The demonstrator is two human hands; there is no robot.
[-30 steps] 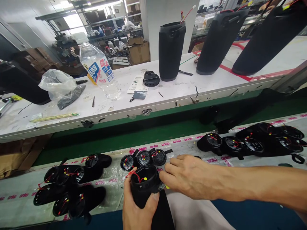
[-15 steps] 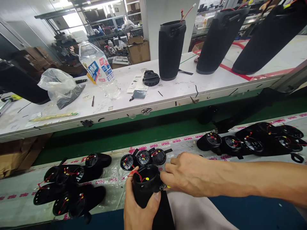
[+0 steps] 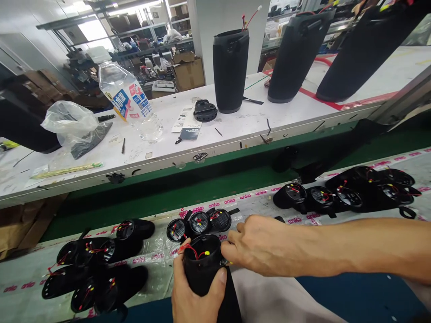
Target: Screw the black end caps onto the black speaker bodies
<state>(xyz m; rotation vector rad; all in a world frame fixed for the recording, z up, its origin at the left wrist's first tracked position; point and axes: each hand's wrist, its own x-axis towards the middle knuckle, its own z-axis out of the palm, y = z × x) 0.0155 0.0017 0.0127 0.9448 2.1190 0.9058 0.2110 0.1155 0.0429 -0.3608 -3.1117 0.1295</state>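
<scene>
In the head view, my left hand point(image 3: 198, 294) wraps around a black cylindrical speaker housing point(image 3: 204, 269) with its open end facing up and toward me. Red wires point(image 3: 194, 251) with a small yellow connector point(image 3: 206, 253) lie inside the opening; some hang over the left rim beside my index finger. My right hand point(image 3: 247, 246) is closed against the right side of the rim. A tiny yellowish bit shows beneath its fingertips, but the rest of what they pinch is hidden.
Several black speaker housings point(image 3: 111, 287) lie at the left on the plastic-covered lower bench point(image 3: 158, 273), others point(image 3: 289, 195) at the right. On the white upper shelf point(image 3: 161, 150) stand a plastic bottle point(image 3: 129, 96), a plastic bag point(image 3: 70, 121) and upright housings point(image 3: 230, 72).
The view has shifted slightly, moving the background a little to the left. Both hands stay at the same housing, and my right fingers remain at its rim with only a slight shift.
</scene>
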